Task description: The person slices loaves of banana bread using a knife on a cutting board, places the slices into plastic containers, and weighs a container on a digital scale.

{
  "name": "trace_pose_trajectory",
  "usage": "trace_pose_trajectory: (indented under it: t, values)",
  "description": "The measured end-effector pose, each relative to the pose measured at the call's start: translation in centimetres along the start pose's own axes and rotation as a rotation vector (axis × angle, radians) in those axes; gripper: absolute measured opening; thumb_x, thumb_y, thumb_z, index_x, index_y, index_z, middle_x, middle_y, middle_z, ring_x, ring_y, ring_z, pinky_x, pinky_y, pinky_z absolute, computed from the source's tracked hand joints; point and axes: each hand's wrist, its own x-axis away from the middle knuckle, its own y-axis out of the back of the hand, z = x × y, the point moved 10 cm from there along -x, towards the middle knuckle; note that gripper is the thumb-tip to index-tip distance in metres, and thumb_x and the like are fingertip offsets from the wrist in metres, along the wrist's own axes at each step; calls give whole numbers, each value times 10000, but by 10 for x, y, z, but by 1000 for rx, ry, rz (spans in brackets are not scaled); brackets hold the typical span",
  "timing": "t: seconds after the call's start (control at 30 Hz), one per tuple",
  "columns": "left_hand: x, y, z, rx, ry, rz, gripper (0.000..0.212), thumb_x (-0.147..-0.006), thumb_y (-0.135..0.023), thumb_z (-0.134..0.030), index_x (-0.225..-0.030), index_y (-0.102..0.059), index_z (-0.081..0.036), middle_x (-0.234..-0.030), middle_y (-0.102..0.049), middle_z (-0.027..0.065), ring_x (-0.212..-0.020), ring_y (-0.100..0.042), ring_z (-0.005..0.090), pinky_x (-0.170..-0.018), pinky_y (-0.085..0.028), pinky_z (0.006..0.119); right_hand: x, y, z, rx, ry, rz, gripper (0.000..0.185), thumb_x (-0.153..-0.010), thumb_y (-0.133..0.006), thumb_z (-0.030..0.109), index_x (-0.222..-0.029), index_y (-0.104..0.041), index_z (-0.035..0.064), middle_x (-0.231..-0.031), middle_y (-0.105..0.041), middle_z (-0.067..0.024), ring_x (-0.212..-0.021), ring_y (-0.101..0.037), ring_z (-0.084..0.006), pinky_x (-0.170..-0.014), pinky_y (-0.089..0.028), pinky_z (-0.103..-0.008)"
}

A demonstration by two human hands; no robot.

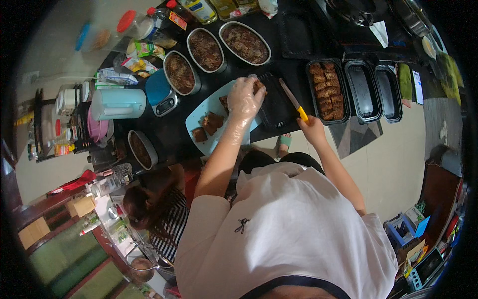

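My left hand (244, 99), in a clear plastic glove, pinches a piece of brown cake (258, 86) above the edge of a black plastic tray (274, 108). Under that forearm lies a light-blue board (201, 108) with several cut cake pieces (212, 122). My bare right hand (312, 129) grips the yellow handle of a serrated knife (290, 95), its blade pointing away from me over the dark counter. Right of the knife, a black tray (347, 108) holds two rows of brown cake slices (328, 91).
Oval metal tins of cake (244, 43) stand behind the board; another tin (143, 150) is at left. A digital scale (164, 104) and pale-blue kettle (118, 104) stand left. Two black trays (364, 91) (388, 93) lie right. A person (160, 216) is at lower left.
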Motion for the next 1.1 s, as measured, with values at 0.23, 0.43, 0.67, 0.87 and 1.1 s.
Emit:
trace_pose_trajectory:
  t: [0.23, 0.43, 0.67, 0.87, 1.1]
  values:
    - [5, -14, -3, 19, -36, 18, 405, -760, -749, -206, -1125, -627, -79, -992, -617, 159, -951, -596, 363, -792, -491, 454, 10, 11, 21, 94, 44, -25, 394, -839, -692, 339, -898, -669, -50, -732, -647, -242, -719, -667, -376, -631, -490, -412]
    - [3, -11, 6, 190, -9, 30, 335, -766, -709, -140, -1081, -619, -71, -880, -654, 174, -878, -617, 384, -773, -492, 475, 7, 3, 13, -7, 56, -12, 360, -860, -680, 289, -844, -646, -69, -656, -622, -205, -605, -635, -274, -591, -473, -375]
    - [-5, -14, 3, 166, -127, 16, 302, -784, -668, -113, -1077, -620, -61, -866, -652, 180, -880, -611, 396, -789, -494, 470, 5, 0, 12, 26, 57, 14, 363, -874, -686, 293, -830, -623, -62, -616, -572, -100, -598, -516, -130, -577, -429, -344]
    - [6, -11, -20, 7, -151, 3, 337, -789, -692, -182, -1110, -631, -100, -1102, -603, 154, -1027, -563, 354, -856, -475, 457, 10, 5, 18, 35, 63, -4, 367, -880, -675, 297, -819, -613, -59, -627, -593, -127, -582, -535, -172, -583, -436, -357]
    - [11, -37, -2, -174, -147, 3, 474, -765, -729, -229, -1206, -584, -137, -1179, -556, 113, -1079, -529, 302, -893, -446, 432, 11, 2, 21, 4, 82, -11, 363, -865, -682, 281, -807, -620, -72, -641, -603, -197, -574, -607, -269, -573, -453, -378]
